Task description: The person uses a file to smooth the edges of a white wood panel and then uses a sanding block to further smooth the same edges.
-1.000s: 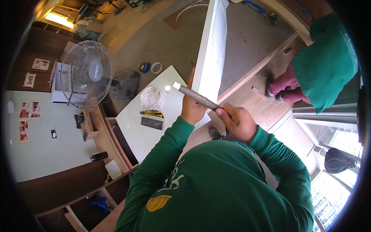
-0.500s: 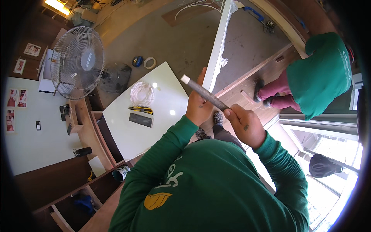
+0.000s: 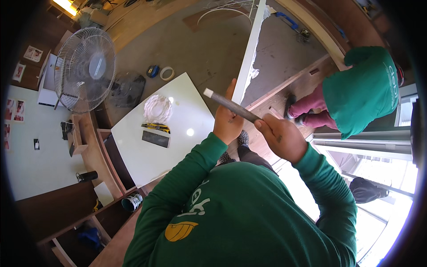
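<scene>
In my right hand (image 3: 284,139) is a slim dark grey bar with a pale end (image 3: 233,107), fingers closed round its near part. The bar slants up to the left and crosses in front of my left hand (image 3: 227,127). That hand grips the near end of a long, narrow white panel (image 3: 247,66), seen edge-on, with ragged white material (image 3: 254,72) along its right side. Whether the bar touches the panel is hard to see. Left of my hands, a white board (image 3: 187,102) carries a coiled white bundle (image 3: 158,108), a yellow-and-black utility knife (image 3: 158,128) and a dark grey block (image 3: 155,138).
A standing fan (image 3: 86,69) is at the left, near a blue tape measure (image 3: 152,71) and a tape roll (image 3: 167,74). Another person in green (image 3: 362,91) bends at the right. A blue hacksaw (image 3: 287,20) lies far right. Wooden framing (image 3: 100,147) runs along the left.
The bar's pale end has shifted slightly left and down, with my right hand nearly in place. My left hand keeps its hold on the panel. The whole view has shifted a little.
</scene>
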Demonstrator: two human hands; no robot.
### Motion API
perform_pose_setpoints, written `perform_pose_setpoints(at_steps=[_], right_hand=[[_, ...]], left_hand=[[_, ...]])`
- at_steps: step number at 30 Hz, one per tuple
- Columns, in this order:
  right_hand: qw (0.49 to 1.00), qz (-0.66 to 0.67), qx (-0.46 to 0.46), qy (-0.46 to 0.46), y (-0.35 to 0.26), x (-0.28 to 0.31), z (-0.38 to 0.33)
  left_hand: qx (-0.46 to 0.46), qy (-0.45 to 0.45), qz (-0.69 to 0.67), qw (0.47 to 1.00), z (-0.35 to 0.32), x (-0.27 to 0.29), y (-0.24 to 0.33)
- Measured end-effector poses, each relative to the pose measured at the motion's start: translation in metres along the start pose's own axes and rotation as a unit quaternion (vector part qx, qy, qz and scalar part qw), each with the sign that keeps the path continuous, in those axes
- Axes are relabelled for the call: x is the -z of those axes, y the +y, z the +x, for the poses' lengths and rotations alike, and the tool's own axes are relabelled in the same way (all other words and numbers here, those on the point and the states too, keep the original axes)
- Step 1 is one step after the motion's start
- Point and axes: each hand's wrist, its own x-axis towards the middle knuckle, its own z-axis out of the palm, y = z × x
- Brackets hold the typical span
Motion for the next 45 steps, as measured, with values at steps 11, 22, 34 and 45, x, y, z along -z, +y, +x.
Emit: perform_pose_setpoints(at_steps=[11,22,34,45], right_hand=[[0.993,0.076,-0.002,0.088,0.022,0.008,0.037],[0.969,0.208,0.125,0.047,0.069,-0.026,-0.014],[0.947,0.226,0.194,0.124,0.096,-0.029,0.097],[0.906,0.311,0.284,0.036,0.126,-0.078,0.056]], left_hand=[[0.01,0.015,0.065,0.998,0.009,0.008,0.018],[-0.051,-0.06,0.131,0.988,0.024,0.011,0.038],[0.138,-0.006,0.178,0.974,0.019,0.011,0.059],[0.114,-0.117,0.184,0.969,0.038,0.016,0.076]])
